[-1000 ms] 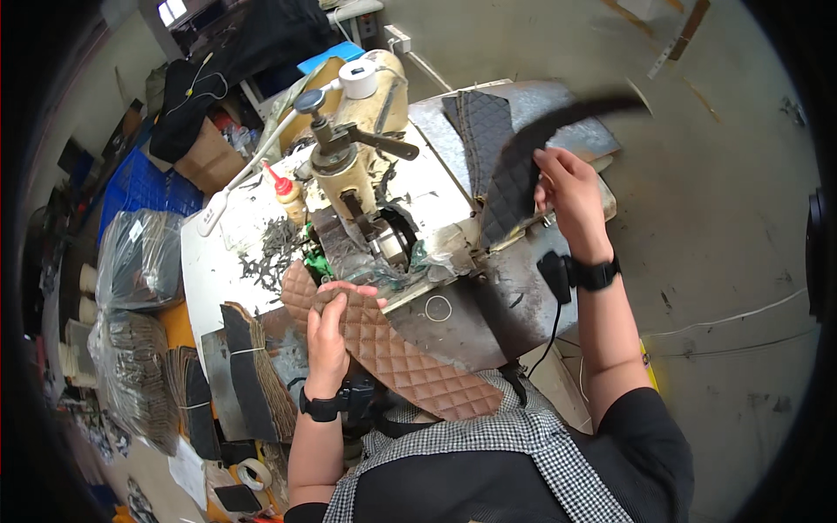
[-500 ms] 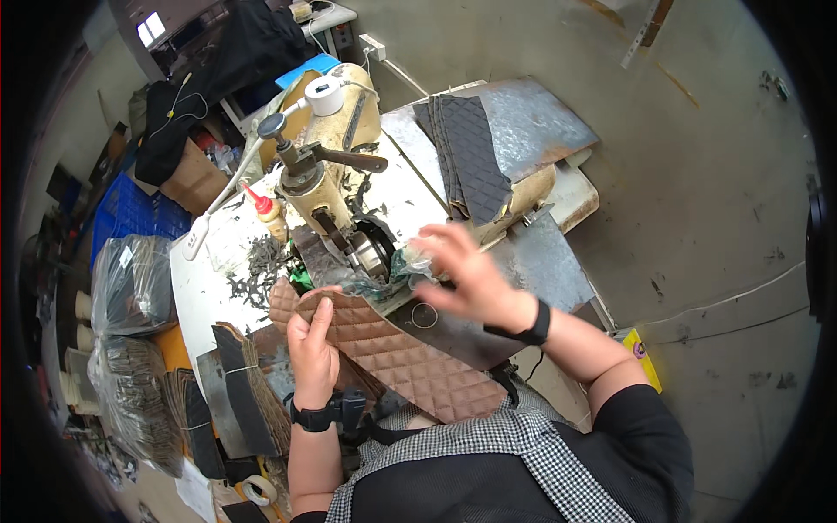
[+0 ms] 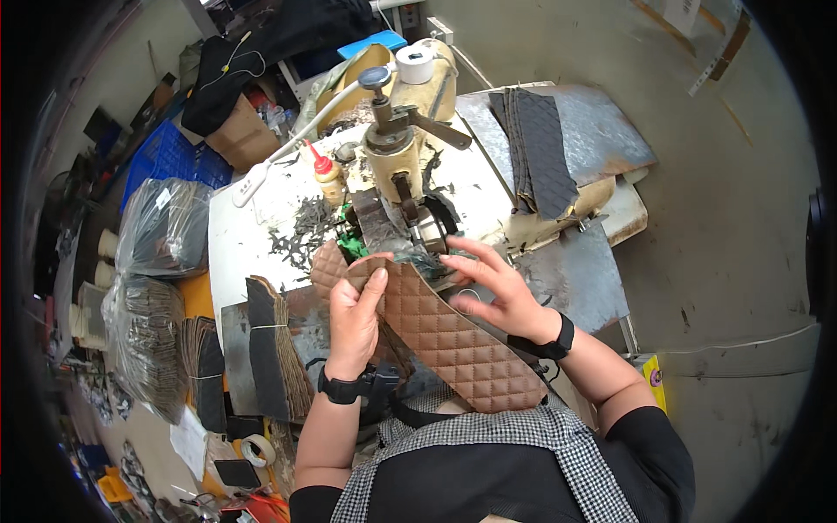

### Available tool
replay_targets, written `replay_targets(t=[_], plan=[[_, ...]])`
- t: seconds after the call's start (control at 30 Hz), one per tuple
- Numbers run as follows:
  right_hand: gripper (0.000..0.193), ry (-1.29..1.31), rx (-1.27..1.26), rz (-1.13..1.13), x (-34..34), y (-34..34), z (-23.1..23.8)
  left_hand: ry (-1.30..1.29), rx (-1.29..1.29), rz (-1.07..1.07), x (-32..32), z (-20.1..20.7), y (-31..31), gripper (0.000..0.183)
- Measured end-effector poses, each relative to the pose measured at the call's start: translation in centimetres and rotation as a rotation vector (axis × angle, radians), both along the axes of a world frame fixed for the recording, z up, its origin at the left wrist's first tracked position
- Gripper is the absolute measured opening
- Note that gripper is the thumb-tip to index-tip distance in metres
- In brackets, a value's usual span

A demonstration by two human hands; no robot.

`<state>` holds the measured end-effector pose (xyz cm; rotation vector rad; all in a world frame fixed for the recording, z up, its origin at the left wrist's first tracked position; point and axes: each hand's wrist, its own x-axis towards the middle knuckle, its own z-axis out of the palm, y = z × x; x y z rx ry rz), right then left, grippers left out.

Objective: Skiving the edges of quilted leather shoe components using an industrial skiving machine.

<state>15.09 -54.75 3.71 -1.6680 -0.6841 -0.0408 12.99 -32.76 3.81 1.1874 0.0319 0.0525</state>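
A strip of brown quilted leather (image 3: 466, 344) slants from the machine's front down to my lap. My left hand (image 3: 353, 318) grips its upper end, thumb on top and fingers underneath. Another brown quilted end (image 3: 328, 268) sticks out just beyond that hand. My right hand (image 3: 501, 288) hovers over the strip's right edge, fingers apart and bent, with nothing visible in it. Its fingertips are close to the working end of a cream skiving-type machine (image 3: 397, 166), which has a metal roller (image 3: 429, 234). Whether they touch the machine I cannot tell.
Black shavings (image 3: 305, 231) litter the white tabletop beside a red-capped bottle (image 3: 327, 174). Dark quilted pieces (image 3: 540, 157) lie on the metal plate at right. Tied dark bundles (image 3: 268, 340) sit at left, near plastic-wrapped stacks (image 3: 157, 349) and a blue crate (image 3: 174, 157).
The view has swung left, so the scene sits further right. My right hand, blurred before, has come nearer to me and the leather. My left hand keeps its grip.
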Motion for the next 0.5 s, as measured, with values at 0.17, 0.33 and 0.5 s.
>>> replay_targets(t=[0.17, 0.33, 0.5], plan=[[0.03, -0.327, -0.169, 0.376, -0.1, -0.1, 1.3, 0.016, 0.017, 0.003, -0.1, -0.6, -0.1, 0.026], [0.032, 0.15, 0.094, 0.283, 1.3, -1.5, 0.6, -0.024, 0.143, 0.064, -0.4, -0.3, -0.2, 0.037], [0.035, 0.303, 0.195, 0.356, 2.3, -1.9, -2.0, 0.04, 0.206, 0.02, -0.4, -1.2, 0.2, 0.027]])
